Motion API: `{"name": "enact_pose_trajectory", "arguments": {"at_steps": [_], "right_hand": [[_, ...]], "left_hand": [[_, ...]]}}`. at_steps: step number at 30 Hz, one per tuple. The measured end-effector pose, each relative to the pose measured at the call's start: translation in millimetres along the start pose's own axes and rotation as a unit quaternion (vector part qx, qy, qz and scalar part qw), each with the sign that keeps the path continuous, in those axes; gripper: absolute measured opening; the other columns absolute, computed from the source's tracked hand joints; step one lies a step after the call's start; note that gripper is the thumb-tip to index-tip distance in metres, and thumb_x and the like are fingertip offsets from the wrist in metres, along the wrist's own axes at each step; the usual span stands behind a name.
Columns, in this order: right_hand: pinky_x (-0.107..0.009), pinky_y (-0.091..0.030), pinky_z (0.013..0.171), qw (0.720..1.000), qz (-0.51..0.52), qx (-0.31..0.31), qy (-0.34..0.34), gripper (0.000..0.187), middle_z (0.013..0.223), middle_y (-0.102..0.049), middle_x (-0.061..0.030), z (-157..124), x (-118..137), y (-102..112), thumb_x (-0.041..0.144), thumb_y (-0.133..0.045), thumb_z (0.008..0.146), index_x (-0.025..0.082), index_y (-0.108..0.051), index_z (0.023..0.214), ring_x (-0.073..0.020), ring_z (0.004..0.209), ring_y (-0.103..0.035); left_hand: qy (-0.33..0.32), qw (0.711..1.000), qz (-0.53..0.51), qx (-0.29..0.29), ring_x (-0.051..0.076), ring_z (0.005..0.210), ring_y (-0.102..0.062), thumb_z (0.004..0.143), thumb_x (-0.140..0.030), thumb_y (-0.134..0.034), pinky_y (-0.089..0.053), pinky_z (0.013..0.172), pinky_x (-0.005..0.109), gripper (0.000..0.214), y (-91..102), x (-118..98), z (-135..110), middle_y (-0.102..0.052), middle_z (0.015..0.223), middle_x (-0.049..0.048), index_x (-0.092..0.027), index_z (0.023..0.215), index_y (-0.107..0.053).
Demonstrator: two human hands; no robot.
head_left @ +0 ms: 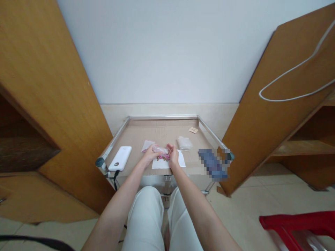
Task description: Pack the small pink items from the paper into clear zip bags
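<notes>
Currently, a clear plastic bag [159, 150] is held just above a white paper sheet [167, 163]. The left hand [150, 155] is curled around the bag's left end, grasping it. The right hand [172, 155] sits beside the other end, its fingertips [169, 147] against the plastic; firmness of grip cannot be determined. Small pink and brown pieces [162, 157] lie directly below the bag, though whether they are inside it or on the paper is unclear.

Nearby items: a second small clear bag with pink contents [148, 145] lies just behind the left hand, and a clear bag of white contents [184, 143] lies behind the right. Farther back is a small tan card [193, 130]. To the left lies a white rectangular power bank [119, 158]; to the right, a blue object [213, 164] too pixelated to identify.

All rest on a brown cardboard-covered cart top [157, 130] edged by a metal rail [163, 118]. Orange-brown wooden cabinet doors [52, 115] stand open on both sides, and a white cord [295, 78] hangs on the right one. White trousers [143, 219] show below; a red plastic stool [295, 223] sits on the beige tile floor [240, 216], before a white wall [167, 52].
</notes>
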State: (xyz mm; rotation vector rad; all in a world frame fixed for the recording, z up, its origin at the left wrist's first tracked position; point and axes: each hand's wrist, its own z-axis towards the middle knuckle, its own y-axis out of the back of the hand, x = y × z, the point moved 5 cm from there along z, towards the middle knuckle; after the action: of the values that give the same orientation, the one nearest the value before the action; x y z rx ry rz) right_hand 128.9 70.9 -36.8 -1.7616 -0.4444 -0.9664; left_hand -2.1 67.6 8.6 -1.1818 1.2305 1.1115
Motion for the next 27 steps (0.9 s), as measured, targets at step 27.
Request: {"name": "enact_pose_trajectory", "arguments": {"at_steps": [27], "right_hand": [[-0.027,-0.045,0.069,0.994,-0.090,0.013,0.068,0.027,0.079,-0.064,-0.0076,-8,10,-5,0.035,-0.039,0.070,0.016,-0.058,0.069,-0.0150,0.079,-0.060]], "left_hand": [[0.025,0.956,-0.289,0.038,0.008,0.066,-0.055,0.055,-0.010,-0.066,-0.038,0.053,0.017,0.036,16.9,14,-29,-0.062,0.081,0.0020,-0.015,0.089,-0.057]]}}
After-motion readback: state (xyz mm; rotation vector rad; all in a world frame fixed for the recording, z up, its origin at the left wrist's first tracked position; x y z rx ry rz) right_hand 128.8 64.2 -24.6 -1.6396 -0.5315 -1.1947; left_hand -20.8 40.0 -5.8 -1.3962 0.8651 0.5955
